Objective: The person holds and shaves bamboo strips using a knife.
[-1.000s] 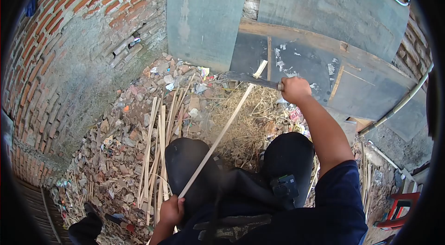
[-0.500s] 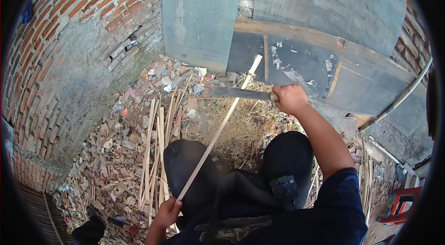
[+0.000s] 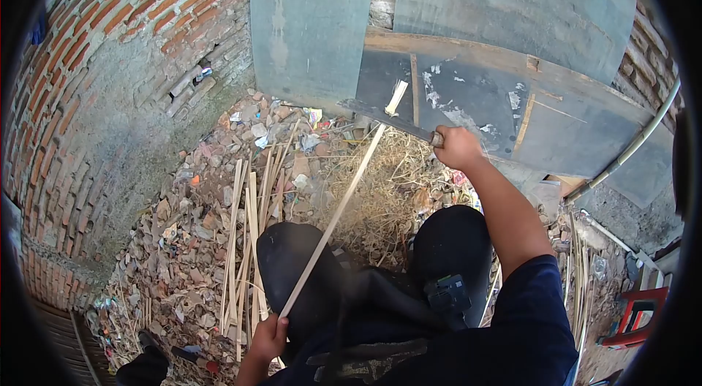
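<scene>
My left hand (image 3: 269, 338) is closed around the near end of a long pale wooden strip (image 3: 338, 218), probably bamboo, which slants up and away from me past my left knee. My right hand (image 3: 459, 148) grips the handle of a machete (image 3: 409, 127) with a long dark blade. The blade lies across the strip near its far end, pointing to the left. Beyond the blade, the tip of the strip (image 3: 396, 99) looks split and frayed. Beneath the far part of the strip is a heap of pale shavings (image 3: 387, 181).
Several cut strips (image 3: 245, 240) lie left of my knee on rubble-strewn ground (image 3: 183, 262). More strips (image 3: 578, 276) are at the right. A brick wall (image 3: 95, 93) rises at left, grey panels (image 3: 314, 28) ahead. A red object (image 3: 636, 318) stands lower right.
The machete has moved up along the strip toward its far end, and its blade tip now angles upward to the left. My left hand has stayed nearly in place.
</scene>
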{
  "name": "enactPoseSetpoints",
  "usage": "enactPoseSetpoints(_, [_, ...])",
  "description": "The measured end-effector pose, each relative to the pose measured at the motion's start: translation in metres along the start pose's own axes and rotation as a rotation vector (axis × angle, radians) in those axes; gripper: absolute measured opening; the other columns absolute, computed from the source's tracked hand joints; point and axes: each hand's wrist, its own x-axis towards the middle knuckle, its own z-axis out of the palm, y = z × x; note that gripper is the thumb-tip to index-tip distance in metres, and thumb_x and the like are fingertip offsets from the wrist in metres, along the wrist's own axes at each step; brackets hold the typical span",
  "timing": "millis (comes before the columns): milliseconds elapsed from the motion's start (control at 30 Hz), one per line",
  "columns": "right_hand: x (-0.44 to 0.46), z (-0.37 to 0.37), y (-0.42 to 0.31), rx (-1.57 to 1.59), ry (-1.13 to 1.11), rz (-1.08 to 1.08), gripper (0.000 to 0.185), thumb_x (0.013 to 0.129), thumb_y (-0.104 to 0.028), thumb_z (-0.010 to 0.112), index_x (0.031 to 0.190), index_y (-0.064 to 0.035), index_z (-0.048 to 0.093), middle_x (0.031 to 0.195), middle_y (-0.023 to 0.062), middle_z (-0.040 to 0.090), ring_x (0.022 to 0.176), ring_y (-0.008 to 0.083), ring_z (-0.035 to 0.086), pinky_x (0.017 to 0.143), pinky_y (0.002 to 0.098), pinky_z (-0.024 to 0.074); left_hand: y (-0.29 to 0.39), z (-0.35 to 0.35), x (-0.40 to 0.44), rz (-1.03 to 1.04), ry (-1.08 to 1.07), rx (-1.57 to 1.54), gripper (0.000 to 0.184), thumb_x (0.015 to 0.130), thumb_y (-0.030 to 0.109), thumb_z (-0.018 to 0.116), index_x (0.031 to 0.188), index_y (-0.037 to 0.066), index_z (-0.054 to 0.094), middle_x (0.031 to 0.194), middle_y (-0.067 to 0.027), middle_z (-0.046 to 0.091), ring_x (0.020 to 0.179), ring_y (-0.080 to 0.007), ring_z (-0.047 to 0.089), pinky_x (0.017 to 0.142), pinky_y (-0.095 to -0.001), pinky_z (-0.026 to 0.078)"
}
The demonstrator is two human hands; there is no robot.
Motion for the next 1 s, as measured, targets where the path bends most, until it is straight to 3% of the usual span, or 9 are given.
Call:
enactPoseSetpoints(67, [0.001,0.008,-0.003,0.186,-0.068,-0.006,0.044,0.079,-0.027,0.067,0.119,-0.0106,0.069,0.104,0.0229,0.072,0.103,0.0413,0.068,0.092,0.0506,0.0545,-0.006,0.002,-0.002,-0.013,0.002,-0.030,0.043,0.106,0.033,0.053,0.080,-0.001,0.053,0.059,-0.0179,0.055,0.052,-0.0252,0.056,0.052,-0.0421,0.043])
enactPoseSetpoints(267, [-0.013,-0.005,-0.030,0.108,0.028,-0.020,0.037,0.082,-0.027,0.067,0.114,-0.0097,0.067,0.102,0.0222,0.072,0.099,0.0417,0.069,0.088,0.0516,0.0556,-0.002,0.004,-0.004,-0.019,0.018,-0.070,0.046,0.108,0.036,0.049,0.083,-0.002,0.055,0.061,-0.0139,0.054,0.058,-0.0171,0.051,0.055,-0.0383,0.042])
enactPoseSetpoints(567, [-0.017,-0.013,-0.042,0.049,0.040,-0.047,0.033,0.084,-0.027,0.066,0.110,-0.0067,0.066,0.098,0.0224,0.072,0.095,0.0414,0.070,0.085,0.0524,0.0554,-0.007,0.004,-0.005,-0.016,0.026,-0.123,0.045,0.109,0.035,0.047,0.084,-0.001,0.056,0.060,-0.0087,0.053,0.059,-0.0147,0.049,0.055,-0.0361,0.040])
enactPoseSetpoints(667, [-0.010,-0.002,-0.029,0.325,-0.101,-0.094,0.035,0.083,-0.027,0.068,0.109,-0.0034,0.067,0.094,0.0225,0.072,0.093,0.0410,0.070,0.082,0.0501,0.0550,-0.007,0.003,-0.004,-0.019,0.003,-0.125,0.044,0.109,0.035,0.047,0.084,-0.001,0.056,0.060,-0.0080,0.053,0.059,-0.0145,0.049,0.055,-0.0363,0.041])
enactPoseSetpoints(767, [-0.012,0.011,-0.026,0.769,-0.435,0.012,0.040,0.081,-0.028,0.071,0.110,-0.0007,0.067,0.089,0.0226,0.072,0.091,0.0390,0.071,0.080,0.0478,0.0543,-0.012,0.005,-0.003,-0.017,0.005,-0.127,0.044,0.109,0.034,0.048,0.084,-0.001,0.056,0.061,-0.0081,0.053,0.060,-0.0142,0.050,0.056,-0.0359,0.041])
enactPoseSetpoints(900, [-0.027,0.004,-0.048,0.137,-0.047,-0.342,0.032,0.080,-0.025,0.070,0.107,-0.0085,0.069,0.083,0.0200,0.070,0.081,0.0363,0.071,0.073,0.0472,0.0554,-0.014,0.007,-0.003,-0.006,0.015,-0.139,0.043,0.108,0.034,0.048,0.085,-0.001,0.056,0.063,-0.0080,0.054,0.061,-0.0142,0.050,0.056,-0.0355,0.042])
enactPoseSetpoints(1000, [-0.038,-0.012,-0.074,-0.143,-0.104,-0.550,0.022,0.079,-0.024,0.069,0.097,-0.0124,0.068,0.078,0.0137,0.071,0.078,0.0348,0.071,0.072,0.0469,0.0562,-0.008,0.004,-0.004,-0.009,0.011,-0.138,0.043,0.108,0.033,0.049,0.086,-0.002,0.057,0.063,-0.0088,0.055,0.061,-0.0150,0.051,0.056,-0.0360,0.042])
